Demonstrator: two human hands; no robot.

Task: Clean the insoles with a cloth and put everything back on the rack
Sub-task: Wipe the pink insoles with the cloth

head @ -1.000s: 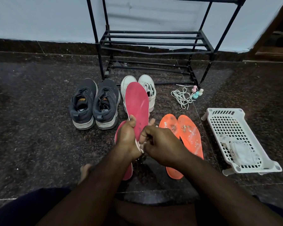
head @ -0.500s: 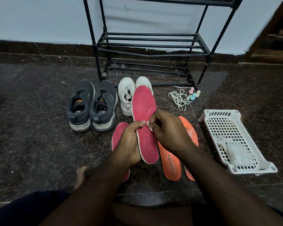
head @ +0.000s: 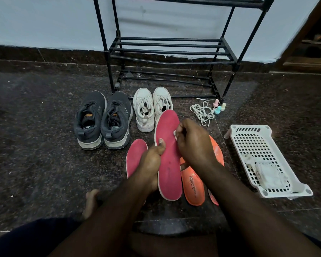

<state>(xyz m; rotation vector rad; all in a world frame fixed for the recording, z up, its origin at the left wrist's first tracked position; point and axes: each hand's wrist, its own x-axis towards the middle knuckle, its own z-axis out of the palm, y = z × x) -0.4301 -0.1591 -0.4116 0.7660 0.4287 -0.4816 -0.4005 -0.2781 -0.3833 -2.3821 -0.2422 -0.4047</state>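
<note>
Above the dark speckled stone floor [head: 35, 145], a long pink foam insole with a pale edge [head: 168, 158] is held up lengthwise, toe end toward the rack. The left hand [head: 149, 164] grasps it along its left edge, thumb laid across the top face and fingers hidden beneath. The right hand [head: 194, 143] is curled against the insole's right side, pinching a small white cloth [head: 174, 133] of which only a sliver shows between the fingertips; its size and shape cannot be made out.

A second pink insole [head: 134, 158] lies flat on the floor just left of the held one, its lower half covered by the left forearm. To the right lie two orange insoles [head: 192, 184]: the nearer one carries a line of white printed lettering, too small to read with certainty, and the farther one is mostly hidden behind the right hand and wrist.

Beyond them stand a pair of white lace-up sneakers [head: 144, 110], the right shoe partly blocked by the raised insole, and a pair of dark grey running shoes [head: 103, 119] with orange tongue labels that cannot be read. A loose tangle of white shoelaces [head: 202, 112] and three small pastel bottles [head: 219, 107] sit by the foot of the black metal shoe rack [head: 170, 51], whose top is cut off by the frame. A white perforated plastic basket [head: 248, 138] lies at right, holding pale crumpled items that are hard to identify.
</note>
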